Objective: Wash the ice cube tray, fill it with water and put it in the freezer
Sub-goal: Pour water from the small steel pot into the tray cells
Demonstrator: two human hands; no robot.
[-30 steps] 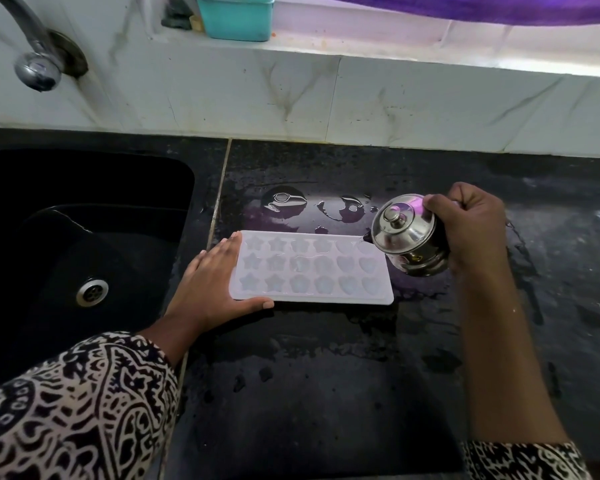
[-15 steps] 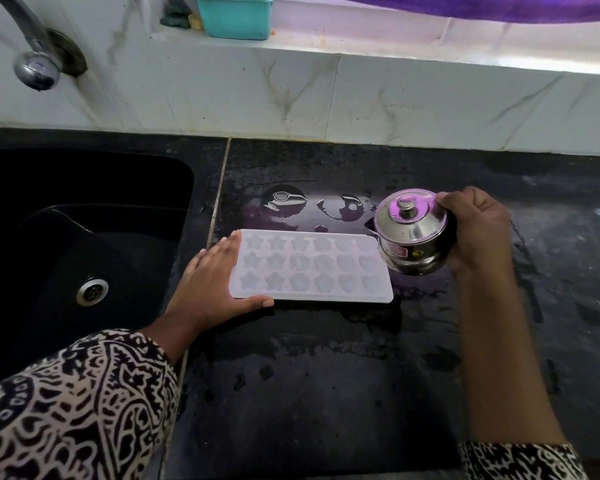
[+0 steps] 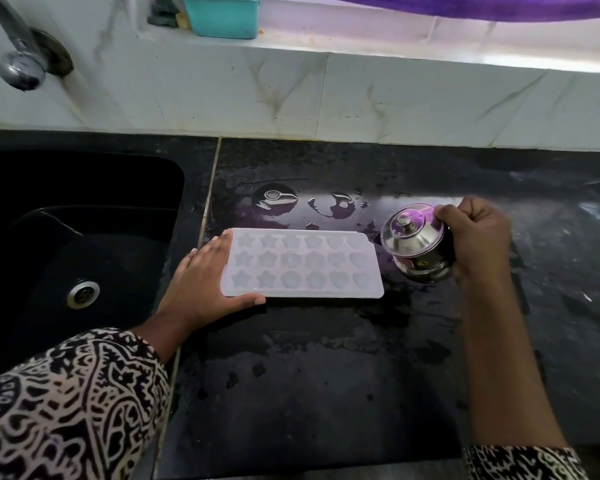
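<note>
A pale translucent ice cube tray (image 3: 302, 265) with star, flower and heart moulds lies flat on the wet black counter (image 3: 326, 375). My left hand (image 3: 205, 282) rests against its left end, fingers straight along the edge and thumb along the near side. My right hand (image 3: 475, 237) grips a small lidded steel pot (image 3: 416, 244), tilted towards the tray's right end, just off its corner.
A black sink (image 3: 66, 237) with a steel drain lies to the left, under a steel tap (image 3: 18, 60). Puddles (image 3: 278, 199) sit on the counter behind the tray. A teal container (image 3: 222, 15) stands on the white ledge by the tiled wall.
The steel pot swung upright and then tilted back towards the tray, staying by its right end. My left hand and the tray have not moved.
</note>
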